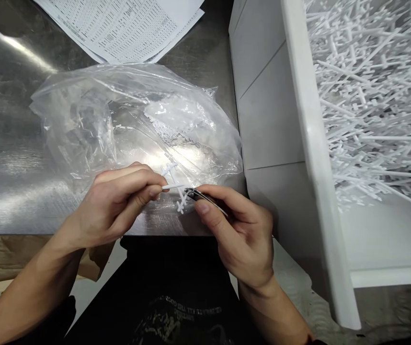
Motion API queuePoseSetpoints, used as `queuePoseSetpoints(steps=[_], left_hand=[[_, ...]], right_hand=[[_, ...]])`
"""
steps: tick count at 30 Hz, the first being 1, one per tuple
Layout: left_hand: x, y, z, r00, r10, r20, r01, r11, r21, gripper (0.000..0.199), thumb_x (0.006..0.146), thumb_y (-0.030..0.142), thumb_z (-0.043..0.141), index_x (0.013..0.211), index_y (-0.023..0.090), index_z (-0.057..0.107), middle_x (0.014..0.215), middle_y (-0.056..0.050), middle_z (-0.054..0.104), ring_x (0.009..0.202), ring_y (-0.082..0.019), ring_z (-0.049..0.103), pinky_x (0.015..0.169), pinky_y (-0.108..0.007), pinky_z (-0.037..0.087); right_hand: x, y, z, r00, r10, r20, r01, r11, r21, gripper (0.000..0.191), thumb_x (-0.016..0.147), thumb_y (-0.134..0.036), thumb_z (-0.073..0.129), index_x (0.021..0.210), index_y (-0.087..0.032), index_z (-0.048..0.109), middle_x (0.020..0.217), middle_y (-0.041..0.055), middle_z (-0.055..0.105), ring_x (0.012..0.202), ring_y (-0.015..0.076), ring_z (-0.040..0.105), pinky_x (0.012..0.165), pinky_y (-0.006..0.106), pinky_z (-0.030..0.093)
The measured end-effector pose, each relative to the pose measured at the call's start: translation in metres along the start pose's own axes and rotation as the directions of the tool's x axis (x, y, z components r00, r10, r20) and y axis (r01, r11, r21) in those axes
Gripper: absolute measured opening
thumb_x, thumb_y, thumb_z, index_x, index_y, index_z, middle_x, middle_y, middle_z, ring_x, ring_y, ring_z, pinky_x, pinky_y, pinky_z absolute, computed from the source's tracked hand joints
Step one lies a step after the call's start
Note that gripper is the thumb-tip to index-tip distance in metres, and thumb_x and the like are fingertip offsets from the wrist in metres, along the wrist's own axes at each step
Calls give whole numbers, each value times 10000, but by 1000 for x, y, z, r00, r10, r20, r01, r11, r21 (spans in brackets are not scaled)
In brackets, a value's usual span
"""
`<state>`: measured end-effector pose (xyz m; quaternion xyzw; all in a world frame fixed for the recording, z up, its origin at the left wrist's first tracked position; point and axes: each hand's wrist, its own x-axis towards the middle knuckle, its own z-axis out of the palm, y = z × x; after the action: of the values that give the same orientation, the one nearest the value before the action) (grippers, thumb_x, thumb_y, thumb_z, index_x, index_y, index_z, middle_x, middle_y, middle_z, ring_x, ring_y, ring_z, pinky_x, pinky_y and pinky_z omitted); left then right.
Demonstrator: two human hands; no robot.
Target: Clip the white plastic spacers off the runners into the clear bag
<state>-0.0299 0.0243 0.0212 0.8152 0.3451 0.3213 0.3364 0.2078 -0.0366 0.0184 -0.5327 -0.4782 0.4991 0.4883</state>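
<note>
Between thumb and fingers, my left hand (119, 201) pinches the stem of a white branched plastic piece (172, 186). Short crossbars stick out at the piece's upper and lower ends. My right hand (239, 230) is closed around a metal nail clipper (205, 195). The clipper's jaws are at the branched piece, close to its middle; whether they touch it I cannot tell. Just beyond both hands, a clear plastic bag (137, 96) lies on the metal table (4, 143), with many tiny white parts (169, 124) inside it.
On the right stands a large white bin (316, 143), its wall rising beside the table. A heap of white branched plastic pieces (378, 105) fills much of it. Printed sheets (119, 28) lie at the table's back. Brown paper (7, 258) shows below the front edge at left.
</note>
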Motion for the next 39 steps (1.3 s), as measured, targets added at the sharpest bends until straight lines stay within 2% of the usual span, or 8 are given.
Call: queuePoseSetpoints(steps=[8, 13, 17, 21, 27, 34, 37, 39], left_hand=[[1, 4, -2, 997, -76, 13, 76, 997, 17, 136, 1127, 175, 616, 1104, 270, 710, 908, 12, 761, 754, -130, 692, 668, -286, 559], [2, 3, 0, 1000, -25, -12, 25, 1000, 5, 120, 1128, 167, 635, 1097, 225, 736, 883, 7, 758, 725, -115, 680, 657, -265, 546], [4, 3, 2, 995, -87, -45, 87, 996, 3, 120, 1134, 191, 646, 1105, 216, 760, 915, 10, 790, 754, -111, 720, 681, -254, 550], [4, 4, 2, 992, -119, -50, 119, 993, -2, 127, 1146, 216, 637, 1102, 229, 756, 929, 24, 796, 773, -99, 730, 697, -242, 558], [0, 7, 1, 981, -143, -133, 143, 990, -11, 124, 1137, 221, 663, 1042, 222, 743, 892, 18, 773, 780, -108, 726, 693, -250, 556], [-2, 9, 2, 974, -104, -199, 112, 993, 27, 139, 1127, 214, 676, 1013, 214, 757, 886, 8, 788, 773, -116, 737, 695, -258, 565], [-5, 18, 2, 976, -69, -205, 69, 998, -9, 76, 1105, 179, 704, 1083, 222, 763, 936, -14, 808, 831, -143, 763, 733, -290, 598], [-16, 31, 0, 980, -48, -195, 39, 998, -49, 122, 1077, 134, 729, 1145, 226, 774, 934, -24, 810, 820, -155, 767, 710, -306, 610]], right_hand=[[3, -2, 5, 999, 29, -23, -28, 999, 41, 53, 1029, -271, 831, 1062, -255, 869, 730, -40, 694, 616, 126, 600, 602, 277, 527], [3, 0, 5, 1000, 17, -17, -16, 999, 37, 77, 1053, -294, 808, 1054, -254, 874, 747, -23, 738, 681, 165, 695, 689, 330, 612], [4, 4, 8, 997, 30, -69, -27, 999, 47, 97, 1058, -341, 818, 1051, -261, 872, 709, -25, 705, 741, 198, 734, 748, 365, 646], [6, 6, 9, 995, 50, -89, -45, 998, 53, 114, 1051, -353, 821, 1044, -248, 863, 693, -29, 677, 698, 178, 690, 697, 339, 612], [8, 5, 11, 992, 50, -116, -40, 995, 90, 123, 1003, -339, 829, 1035, -221, 839, 653, -59, 625, 544, 114, 536, 542, 267, 502], [7, 7, 11, 993, 0, -122, 10, 997, 82, 115, 975, -301, 818, 1048, -213, 810, 674, -56, 632, 543, 116, 552, 550, 265, 539], [9, 11, 11, 989, -27, -148, 39, 996, 84, 113, 961, -281, 828, 1051, -214, 811, 662, -61, 633, 528, 112, 554, 544, 258, 542], [8, 17, 10, 986, -44, -159, 58, 995, 87, 117, 951, -274, 842, 1052, -218, 823, 644, -69, 623, 513, 107, 549, 532, 249, 530]])
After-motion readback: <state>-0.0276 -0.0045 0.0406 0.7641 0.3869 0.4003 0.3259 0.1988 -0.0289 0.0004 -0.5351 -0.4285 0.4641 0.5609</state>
